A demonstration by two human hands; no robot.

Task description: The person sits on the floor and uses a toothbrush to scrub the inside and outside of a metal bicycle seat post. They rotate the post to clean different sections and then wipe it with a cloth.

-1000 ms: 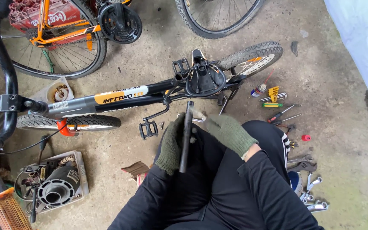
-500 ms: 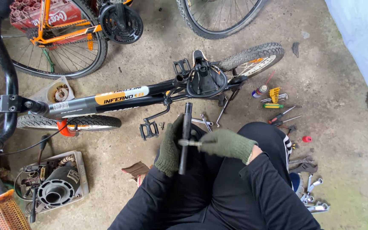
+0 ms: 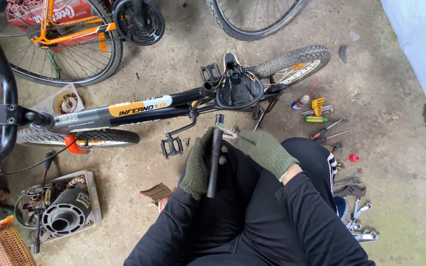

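My left hand (image 3: 198,165), in a green knit glove, grips a dark metal tube (image 3: 214,165) that stands almost upright in front of my lap. The gloved right hand (image 3: 264,150) pinches a small silver metal part (image 3: 227,130) against the tube's upper end. Just beyond the hands a small black bicycle (image 3: 139,111) lies on its side on the concrete, saddle (image 3: 237,86) and rear wheel (image 3: 292,64) toward the right, a pedal (image 3: 172,146) close to my left hand.
Hand tools lie on the floor at right: spray can (image 3: 300,102), hex keys (image 3: 317,107), screwdrivers (image 3: 327,130), spanners (image 3: 356,216), a red cap (image 3: 354,158). An orange bicycle (image 3: 70,34) stands at top left. An electric motor unit (image 3: 60,212) rests at lower left. White sheeting (image 3: 420,49) hangs right.
The right hand has moved from the middle of the tube up to its top end, carrying the small silver part. The left hand keeps its grip on the tube.
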